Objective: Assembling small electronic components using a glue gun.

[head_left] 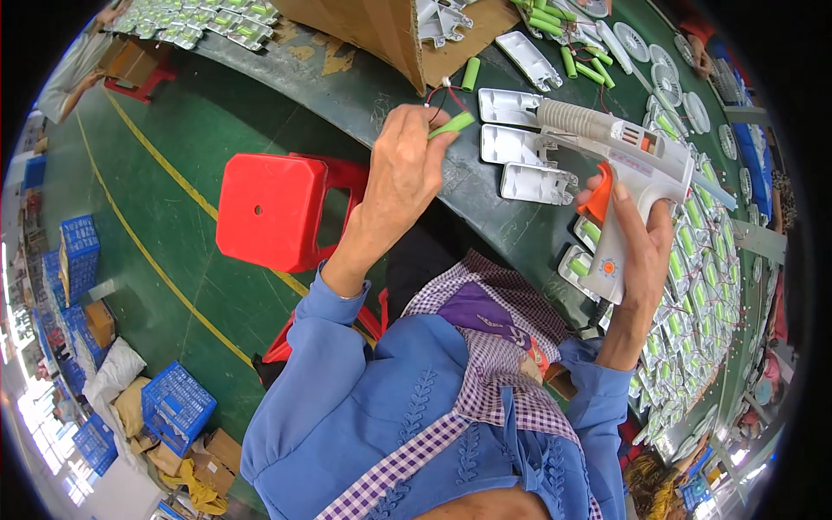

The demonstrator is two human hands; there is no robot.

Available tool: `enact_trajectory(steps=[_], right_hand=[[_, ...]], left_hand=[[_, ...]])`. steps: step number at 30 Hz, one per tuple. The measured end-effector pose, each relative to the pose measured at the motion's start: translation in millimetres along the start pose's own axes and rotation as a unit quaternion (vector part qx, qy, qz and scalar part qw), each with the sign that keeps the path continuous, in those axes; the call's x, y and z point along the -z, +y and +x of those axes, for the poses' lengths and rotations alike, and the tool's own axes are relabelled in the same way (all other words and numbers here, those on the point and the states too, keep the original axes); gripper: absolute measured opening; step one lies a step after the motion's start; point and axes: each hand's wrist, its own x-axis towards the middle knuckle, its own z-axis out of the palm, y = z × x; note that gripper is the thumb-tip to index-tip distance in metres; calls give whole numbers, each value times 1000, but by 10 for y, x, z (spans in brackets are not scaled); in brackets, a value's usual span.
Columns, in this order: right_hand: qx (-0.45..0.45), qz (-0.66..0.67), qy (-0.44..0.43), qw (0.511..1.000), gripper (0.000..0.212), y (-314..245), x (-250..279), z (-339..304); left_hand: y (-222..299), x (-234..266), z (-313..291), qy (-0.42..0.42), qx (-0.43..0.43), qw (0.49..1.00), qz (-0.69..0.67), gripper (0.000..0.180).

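Note:
My left hand [400,165] pinches a green cylindrical battery [452,126] with thin red and black wires, held above the near edge of the workbench. In my right hand [643,247] is a white hot glue gun [628,143], its nozzle end pointing left; my fingers wrap its handle by the orange trigger [595,198]. Under and beside the nozzle lie several white plastic housings [508,145], open side up. Another green battery [471,74] lies on the bench just beyond my left hand.
A cardboard box [364,35] stands on the green workbench [464,178]. Loose batteries [594,69] and white fan-like rings [666,82] lie at the back. Many housings with batteries [693,321] cover the right side. A red stool [269,211] stands at the left. Another person's hand [700,56] shows far right.

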Motion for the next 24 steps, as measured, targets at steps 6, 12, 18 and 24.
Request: enact_trajectory(steps=[6, 12, 18, 24], right_hand=[[-13, -38, 12, 999, 34, 27, -10, 29], [-22, -41, 8, 999, 33, 14, -2, 15], [-14, 10, 17, 1000, 34, -12, 12, -74], [-21, 12, 24, 999, 35, -51, 5, -138]], left_hand=[[165, -221, 346, 38, -88, 995, -35, 14], [155, -437, 585, 4, -118, 992, 49, 15], [8, -631, 677, -39, -180, 976, 115, 15], [-17, -693, 609, -78, -142, 974, 158, 15]])
